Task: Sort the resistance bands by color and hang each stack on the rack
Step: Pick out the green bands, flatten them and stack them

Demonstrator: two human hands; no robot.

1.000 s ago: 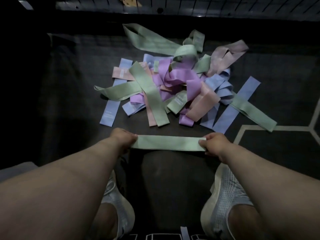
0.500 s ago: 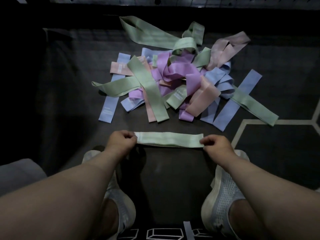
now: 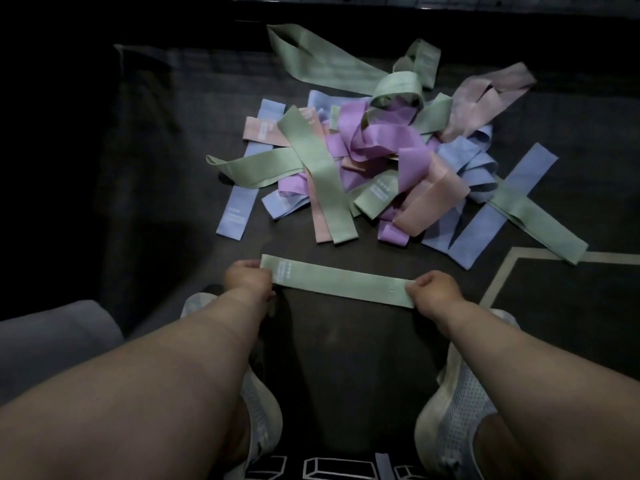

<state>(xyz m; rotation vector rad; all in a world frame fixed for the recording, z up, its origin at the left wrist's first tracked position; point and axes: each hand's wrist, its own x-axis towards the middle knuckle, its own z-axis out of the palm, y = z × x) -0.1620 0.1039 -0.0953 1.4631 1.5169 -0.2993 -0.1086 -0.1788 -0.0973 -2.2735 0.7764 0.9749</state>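
A flat green resistance band [image 3: 337, 281] lies stretched crosswise on the dark mat just in front of my feet. My left hand [image 3: 246, 278] pinches its left end and my right hand [image 3: 434, 289] pinches its right end. Beyond it sits a tangled pile of bands [image 3: 374, 157] in green, purple, pink and blue. A blue band [image 3: 242, 188] lies at the pile's left edge. A long green band [image 3: 533, 220] trails off to the right. No rack is in view.
My two white shoes [image 3: 460, 403] stand on the dark mat [image 3: 166, 188] below the held band. A pale line pattern [image 3: 498, 275] marks the floor at the right. A grey surface [image 3: 52, 337] shows at the lower left. The far edge is dark.
Both hands have kept hold of the green band and shifted it slightly away from my body; its right end now sits a little lower. The pile has not moved.
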